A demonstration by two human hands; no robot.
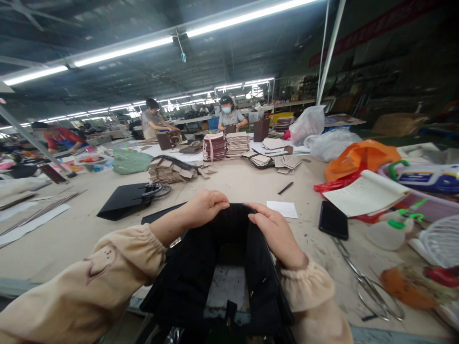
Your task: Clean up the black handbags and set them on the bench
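Note:
A black handbag stands at the table's near edge, its mouth facing me and its dark lining showing. At the far rim, my left hand pinches the edge between thumb and fingers. Opposite it, my right hand grips the same rim a little to the right, thumb inside. Inside the bag a pale grey panel lies at the bottom, with a short black tab near it. Both forearms are in loose beige sleeves. A second black handbag lies on its side to the left, handles pointing right.
Right of me are a phone, scissors, a squeeze bottle and a notepad. A pen and white paper lie ahead. Stacked pieces stand farther back. Several people work across the table.

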